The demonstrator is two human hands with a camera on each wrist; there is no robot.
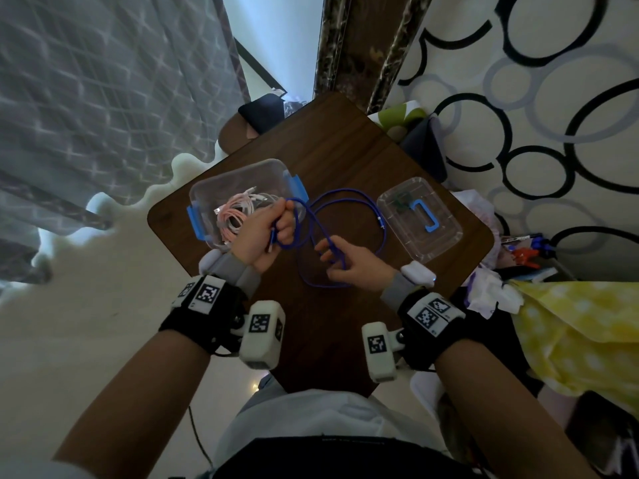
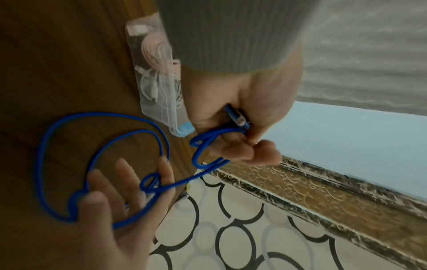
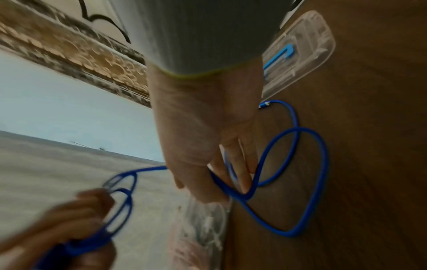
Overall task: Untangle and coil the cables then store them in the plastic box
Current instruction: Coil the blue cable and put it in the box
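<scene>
A blue cable (image 1: 371,204) lies in loose loops on the dark wooden table (image 1: 345,150). My left hand (image 1: 273,226) hovers at the near edge of the clear plastic box (image 1: 207,188) and grips a few small coils of the blue cable plus its connector (image 2: 238,117). My right hand (image 1: 342,262) is over the table's middle. Its fingers (image 2: 124,175) are spread and fairly straight, with the cable (image 2: 46,146) threaded between them. Coiled pink and white cables (image 1: 235,212) lie inside the box. The cable's other plug (image 3: 263,105) rests near the lid.
The clear lid (image 1: 418,216) with a blue handle lies on the table's right side. A yellow dotted cloth (image 1: 581,340) and clutter sit beyond the right edge. A grey quilted bed (image 1: 103,98) is on the left. Dark objects stand past the table's far corner.
</scene>
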